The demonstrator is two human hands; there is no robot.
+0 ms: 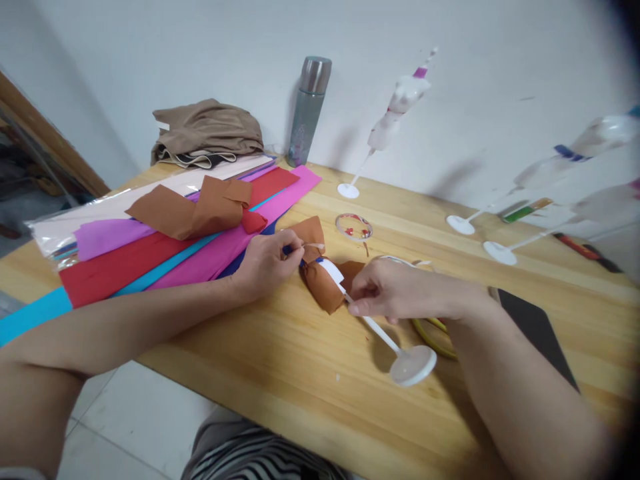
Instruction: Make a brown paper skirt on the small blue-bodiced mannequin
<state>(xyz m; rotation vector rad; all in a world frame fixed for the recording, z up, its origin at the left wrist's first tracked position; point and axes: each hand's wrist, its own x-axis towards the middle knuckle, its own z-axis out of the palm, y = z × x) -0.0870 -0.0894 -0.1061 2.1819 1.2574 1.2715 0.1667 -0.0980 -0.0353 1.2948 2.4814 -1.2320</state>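
A small white mannequin on a stand lies tilted low over the table, its round base toward me. Brown crepe-like material is wrapped about its body, leaving a white patch bare. My left hand is closed in a pinch at the upper end, on a thin pale strip that crosses the brown material. Beside the lower end, my right hand has its fingers curled in, close to the white rod. What its fingertips hold, if anything, is hidden.
Coloured strips and a loose brown piece lie at left, before folded cloth. A bottle and another mannequin stand behind. A clear ring, a craft knife and a dark flat object lie rightward.
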